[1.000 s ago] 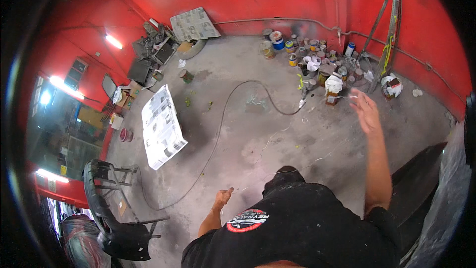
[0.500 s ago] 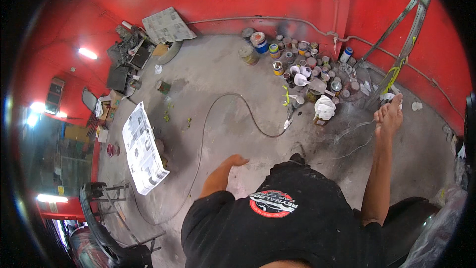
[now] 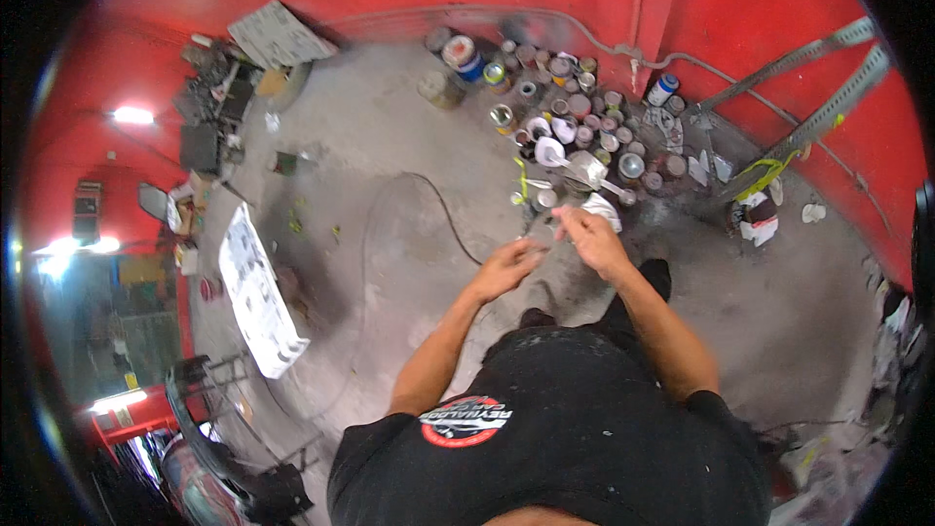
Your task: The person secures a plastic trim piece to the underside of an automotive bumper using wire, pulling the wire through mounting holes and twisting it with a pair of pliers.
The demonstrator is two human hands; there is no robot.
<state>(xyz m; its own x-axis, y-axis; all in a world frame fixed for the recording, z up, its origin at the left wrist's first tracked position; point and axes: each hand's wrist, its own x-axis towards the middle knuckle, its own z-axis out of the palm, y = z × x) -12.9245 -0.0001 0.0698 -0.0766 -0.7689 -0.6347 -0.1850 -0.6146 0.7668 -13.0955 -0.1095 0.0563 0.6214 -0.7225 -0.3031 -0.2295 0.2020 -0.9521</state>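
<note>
Both my hands are in front of me, close together above the grey floor. My left hand (image 3: 508,268) reaches in from the left with its fingers curled and drawn together. Beside it my right hand (image 3: 590,237) is closed, with thumb and fingertips pressed together. Motion blur hides anything small or thin held between the fingers. Just past my hands are a white cloth (image 3: 604,210), partly covered by my right hand, and a group of paint cans (image 3: 581,105). A white mixing cup (image 3: 549,151) rests among the cans.
Paper-covered panel (image 3: 255,292) stands at left, near a dark hose (image 3: 443,205) on the floor. At right, a perforated metal stand (image 3: 828,107) with yellow tape leans by the red wall; a crumpled red-and-white item (image 3: 759,222) lies at its foot. Black bumper-like part (image 3: 200,438) is lower left.
My right hand has left the metal stand and come inward, to the left. My left hand has moved forward and right to meet it, its fingers drawing in. The view has shifted slightly.
</note>
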